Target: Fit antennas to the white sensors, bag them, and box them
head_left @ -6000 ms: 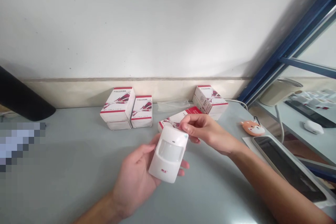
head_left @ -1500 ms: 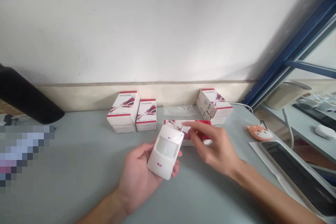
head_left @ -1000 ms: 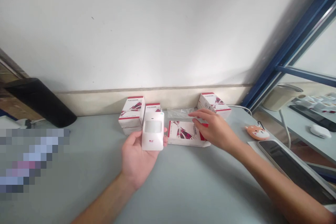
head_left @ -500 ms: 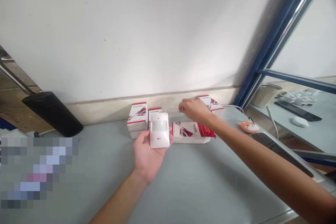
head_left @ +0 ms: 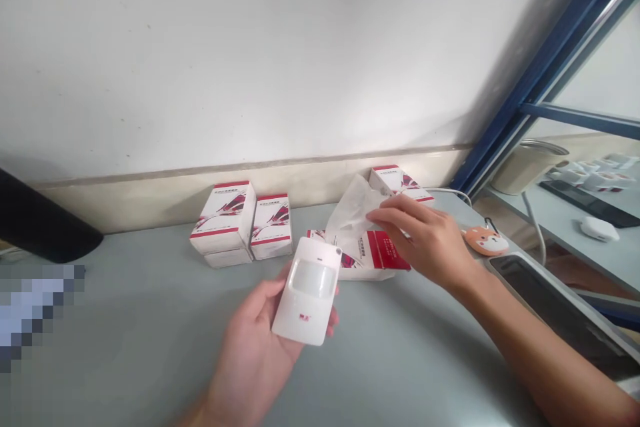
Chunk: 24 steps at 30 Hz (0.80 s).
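Observation:
A white motion sensor [head_left: 306,307] with a curved lens window and a short metal antenna at its top lies in my left hand [head_left: 260,340], whose fingers wrap round its sides. My right hand [head_left: 425,233] pinches a translucent plastic bag [head_left: 353,210] by its right edge. The bag hangs just above the sensor's antenna. Behind the sensor a white and red box [head_left: 373,257] lies on its side, partly covered by the bag and my right hand.
Stacked boxes [head_left: 223,220] and a single box [head_left: 271,227] stand left by the wall; another box [head_left: 395,177] is at the back right. An orange animal-shaped case [head_left: 485,240] and a dark-screened device [head_left: 555,313] lie right. A black padded bar [head_left: 45,220] juts in from the left.
My right hand has come back toward me, and the plastic bag now shows in it. The sensor in my left hand is nearer and tilted. The camera view has shifted.

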Tool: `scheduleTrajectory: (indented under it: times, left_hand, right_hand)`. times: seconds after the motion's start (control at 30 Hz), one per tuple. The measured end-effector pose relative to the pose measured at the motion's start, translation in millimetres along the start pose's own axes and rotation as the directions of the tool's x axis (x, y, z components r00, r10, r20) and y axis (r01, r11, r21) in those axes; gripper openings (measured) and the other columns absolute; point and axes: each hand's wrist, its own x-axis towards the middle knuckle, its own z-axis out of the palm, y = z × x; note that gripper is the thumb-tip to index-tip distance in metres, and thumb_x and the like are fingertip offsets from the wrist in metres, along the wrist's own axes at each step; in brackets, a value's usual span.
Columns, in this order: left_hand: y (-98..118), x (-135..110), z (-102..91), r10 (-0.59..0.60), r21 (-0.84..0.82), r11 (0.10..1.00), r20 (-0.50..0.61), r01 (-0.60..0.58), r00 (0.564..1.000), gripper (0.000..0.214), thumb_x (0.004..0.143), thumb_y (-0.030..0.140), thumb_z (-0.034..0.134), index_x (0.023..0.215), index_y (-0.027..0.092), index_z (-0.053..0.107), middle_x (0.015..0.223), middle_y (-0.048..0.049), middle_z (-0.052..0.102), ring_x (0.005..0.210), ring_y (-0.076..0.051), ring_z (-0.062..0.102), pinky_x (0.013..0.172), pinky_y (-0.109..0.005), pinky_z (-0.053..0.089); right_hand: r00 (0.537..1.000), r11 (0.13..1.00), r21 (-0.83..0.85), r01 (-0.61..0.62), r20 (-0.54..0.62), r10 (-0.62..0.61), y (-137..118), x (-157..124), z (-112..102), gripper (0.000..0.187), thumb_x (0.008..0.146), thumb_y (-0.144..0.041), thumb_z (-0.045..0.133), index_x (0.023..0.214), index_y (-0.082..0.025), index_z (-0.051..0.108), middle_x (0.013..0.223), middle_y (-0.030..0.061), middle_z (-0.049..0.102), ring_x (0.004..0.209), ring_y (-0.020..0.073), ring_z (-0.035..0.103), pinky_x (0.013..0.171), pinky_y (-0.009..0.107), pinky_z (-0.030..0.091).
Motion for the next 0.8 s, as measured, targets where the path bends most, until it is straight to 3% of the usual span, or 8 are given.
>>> scheduleTrajectory:
  times: [0.13,0.23,0.37,0.5,0.63,0.8]
  left_hand:
    - [-4.5,4.3,-7.4,0.022,-0.027,0.999,0.056,-0.02,0.998,0.04,0.097,0.03,0.057,0.135,0.019,0.069,0.098,-0.0107,0.081,0.073,-0.028,0.073,0.075,-0.039,0.058]
    - [-4.7,5.0,-13.2,0.093,-0.042,0.995,0.038,-0.091,0.995,0.04,0.099,0.029,0.057,0.137,0.024,0.069,0.113,-0.0078,0.081,0.084,-0.027,0.074,0.084,-0.04,0.059]
    - [-4.4,4.8,-15.6,0.125,-0.022,0.992,0.046,-0.124,0.991,0.045,0.099,0.034,0.059,0.143,0.024,0.066,0.123,-0.007,0.078,0.098,-0.028,0.073,0.096,-0.041,0.056]
    - [-6.2,2.0,-12.2,0.149,0.044,0.987,0.113,-0.155,0.982,0.052,0.1,0.039,0.056,0.149,0.021,0.06,0.127,-0.0077,0.075,0.101,-0.027,0.07,0.097,-0.042,0.052]
    - [-4.3,-3.0,-7.7,0.15,0.13,0.976,0.18,-0.175,0.972,0.053,0.103,0.038,0.05,0.154,0.021,0.056,0.141,-0.0091,0.068,0.108,-0.027,0.065,0.097,-0.04,0.05]
    - [-4.7,-1.8,-15.3,0.188,0.157,0.96,0.255,-0.233,0.949,0.052,0.105,0.039,0.048,0.157,0.036,0.053,0.166,0.0005,0.048,0.133,-0.032,0.055,0.103,-0.046,0.051]
  right_hand:
    - [0.998,0.998,-0.027,0.058,0.012,-0.058,-4.3,-1.7,-1.1,0.041,0.093,0.0,0.051,0.115,-0.027,0.072,0.108,0.002,0.078,0.074,0.0152,0.068,0.061,0.03,0.048]
    - [0.997,0.996,-0.051,0.077,0.008,-0.077,-5.9,-2.7,-2.1,0.043,0.091,0.002,0.05,0.115,-0.027,0.073,0.108,0.0024,0.077,0.076,0.0157,0.068,0.062,0.03,0.048]
    - [0.996,0.995,-0.049,0.088,-0.005,-0.088,-5.7,-3.3,-1.0,0.043,0.091,0.003,0.051,0.114,-0.027,0.072,0.108,0.0018,0.076,0.076,0.0143,0.067,0.06,0.028,0.045]
    - [0.99,0.992,-0.008,0.125,-0.059,-0.125,-11.8,-4.2,1.7,0.042,0.092,0.005,0.053,0.115,-0.025,0.071,0.106,0.0019,0.074,0.076,0.012,0.067,0.058,0.025,0.044]
    - [0.989,0.99,0.067,0.121,-0.097,-0.114,-24.6,-3.2,1.8,0.033,0.097,0.0,0.058,0.115,-0.024,0.071,0.106,0.004,0.072,0.078,0.0115,0.067,0.059,0.024,0.047]
    - [0.998,0.972,0.233,0.042,-0.059,-0.029,-39.5,-1.4,0.9,0.027,0.101,-0.007,0.059,0.119,-0.024,0.071,0.111,0.0062,0.069,0.078,0.0125,0.068,0.064,0.026,0.052]
